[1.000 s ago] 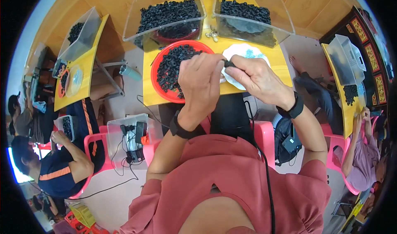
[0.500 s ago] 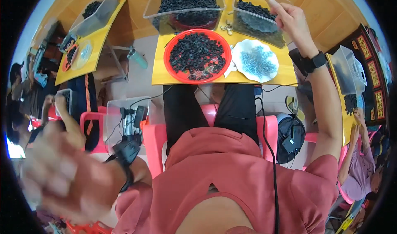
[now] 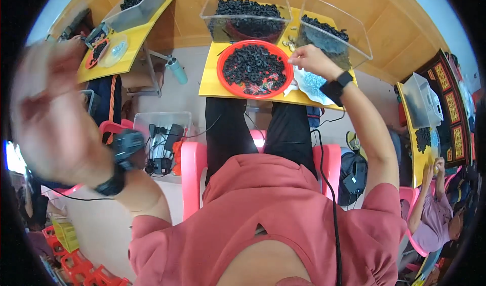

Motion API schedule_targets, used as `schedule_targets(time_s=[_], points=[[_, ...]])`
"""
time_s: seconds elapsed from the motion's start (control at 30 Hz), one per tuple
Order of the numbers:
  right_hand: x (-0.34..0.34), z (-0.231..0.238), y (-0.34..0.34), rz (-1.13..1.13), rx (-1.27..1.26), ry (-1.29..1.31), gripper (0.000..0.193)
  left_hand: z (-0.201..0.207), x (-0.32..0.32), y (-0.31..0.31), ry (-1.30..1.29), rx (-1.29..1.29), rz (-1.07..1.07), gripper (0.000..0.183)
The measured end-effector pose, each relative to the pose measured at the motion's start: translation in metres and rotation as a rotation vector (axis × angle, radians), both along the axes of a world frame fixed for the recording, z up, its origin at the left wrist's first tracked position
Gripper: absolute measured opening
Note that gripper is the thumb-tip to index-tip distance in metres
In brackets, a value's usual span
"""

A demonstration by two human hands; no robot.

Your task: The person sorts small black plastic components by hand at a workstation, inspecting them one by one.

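The red tray [image 3: 219, 69] of black rings [image 3: 248, 66] sits by the near edge of the yellow table [image 3: 209, 85], presumably for short reach; its rim retains loose pieces. The white plate [image 3: 302, 82], just right, keeps blue bits [image 3: 315, 80] separate. Right hand [image 3: 315, 62]: fingertips drawn together beside the tray's right rim; contents, if any, I cannot tell. Left hand [image 3: 55, 106]: raised, well apart, blurred; grip indiscernible.

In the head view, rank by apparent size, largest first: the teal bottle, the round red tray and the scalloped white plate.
1. Round red tray
2. Scalloped white plate, partly hidden
3. Teal bottle
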State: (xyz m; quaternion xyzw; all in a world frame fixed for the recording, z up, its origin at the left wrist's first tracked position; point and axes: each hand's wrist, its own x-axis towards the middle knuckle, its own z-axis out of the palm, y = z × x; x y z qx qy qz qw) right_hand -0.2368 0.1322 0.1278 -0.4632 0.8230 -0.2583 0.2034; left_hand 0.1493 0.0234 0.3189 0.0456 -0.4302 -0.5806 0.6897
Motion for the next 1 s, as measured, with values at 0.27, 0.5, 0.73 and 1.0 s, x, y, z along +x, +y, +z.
schedule_targets(time_s=[0.27, 0.5, 0.73, 1.0], points=[[-0.002, -0.068, -0.078, 0.159, -0.109, 0.278, 0.023, -0.241, -0.128, -0.055, -0.294, 0.529, -0.819, 0.018], [0.005, -0.095, -0.095, 0.069, -0.019, 0.393, 0.021, -0.298, -0.156, -0.045, -0.569, 0.611, -0.722, 0.018], [0.013, -0.084, -0.092, 0.099, -0.061, 0.413, 0.019, -0.317, -0.154, -0.036, -0.550, 0.495, -0.617, 0.018], [0.081, -0.032, -0.063, 0.336, -0.160, 0.223, 0.017, -0.306, -0.158, -0.023, -0.556, 0.247, -0.558, 0.028]])
